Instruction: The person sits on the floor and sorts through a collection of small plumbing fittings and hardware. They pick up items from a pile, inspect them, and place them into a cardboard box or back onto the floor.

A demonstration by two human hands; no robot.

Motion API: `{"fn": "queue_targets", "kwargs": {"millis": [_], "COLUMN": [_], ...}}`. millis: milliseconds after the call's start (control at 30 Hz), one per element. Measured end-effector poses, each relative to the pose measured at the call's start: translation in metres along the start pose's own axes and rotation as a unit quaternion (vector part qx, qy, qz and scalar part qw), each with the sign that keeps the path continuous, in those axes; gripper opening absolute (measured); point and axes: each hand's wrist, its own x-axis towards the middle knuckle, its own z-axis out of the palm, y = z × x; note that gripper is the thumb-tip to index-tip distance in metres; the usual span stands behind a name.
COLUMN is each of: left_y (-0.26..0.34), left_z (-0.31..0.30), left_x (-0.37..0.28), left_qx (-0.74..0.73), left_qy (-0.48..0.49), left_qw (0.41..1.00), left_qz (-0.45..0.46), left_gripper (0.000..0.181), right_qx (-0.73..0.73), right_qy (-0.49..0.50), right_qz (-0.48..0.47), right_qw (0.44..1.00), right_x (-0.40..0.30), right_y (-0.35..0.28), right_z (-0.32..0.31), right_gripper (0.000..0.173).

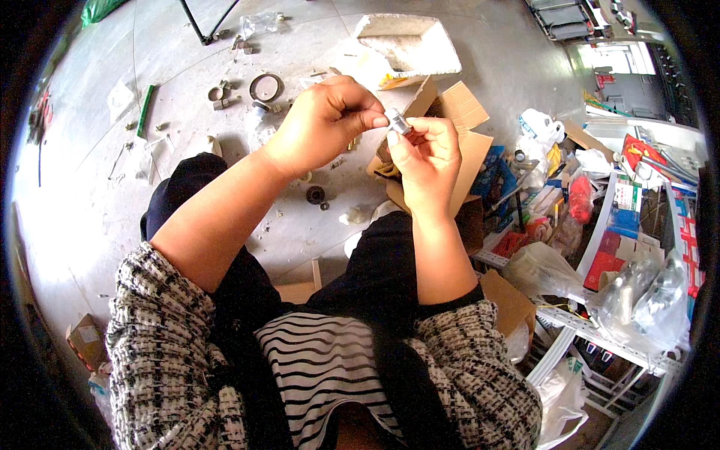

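Observation:
My right hand [430, 160] pinches a small metal pipe fitting [400, 124] between thumb and fingers, raised in front of my knees. The fitting is silvery and has a whitish upper end. At that end my left hand [332, 124] has its thumb and forefinger drawn together, the tips touching or very near the fitting. Whether something thin lies between those tips is too small to make out. Below and behind my right hand stands an opened cardboard box [475, 157] with its flaps up. Its contents are mostly hidden by the hand.
On the concrete floor lie a dark ring [265, 88], metal fittings [220, 95], a green rod [145, 111] and a black round part [315, 195]. Beyond stands a white foam box [413, 48]. To the right, a metal shelf [596, 323] carries plastic bags and small boxes.

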Motion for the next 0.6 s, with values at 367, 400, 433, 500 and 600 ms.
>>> {"fn": "queue_targets", "kwargs": {"millis": [367, 400, 433, 500, 600], "left_y": [0.001, -0.001, -0.002, -0.007, -0.016], "left_z": [-0.002, -0.002, -0.003, -0.003, -0.005], "left_x": [0.0, 0.001, 0.002, 0.004, 0.007], "left_qx": [0.089, 0.088, 0.087, 0.059, 0.002], "left_qy": [0.076, 0.082, 0.088, 0.114, 0.136], "left_qw": [0.99, 0.991, 0.991, 0.991, 0.99], "left_qz": [0.077, 0.063, 0.048, 0.019, -0.042], "left_gripper": [0.005, 0.005, 0.005, 0.005, 0.007], "right_qx": [-0.136, -0.136, -0.112, -0.061, -0.009], "right_qy": [-0.052, -0.056, -0.046, -0.028, -0.019], "right_qz": [-0.076, -0.08, -0.081, -0.074, -0.069], "right_qw": [0.986, 0.986, 0.989, 0.995, 0.997], "right_x": [-0.002, -0.002, -0.002, -0.002, -0.001], "right_y": [0.006, 0.006, 0.005, 0.004, 0.0], "right_z": [-0.003, -0.003, -0.002, 0.0, -0.002], "right_gripper": [0.023, 0.023, 0.024, 0.026, 0.029]}}
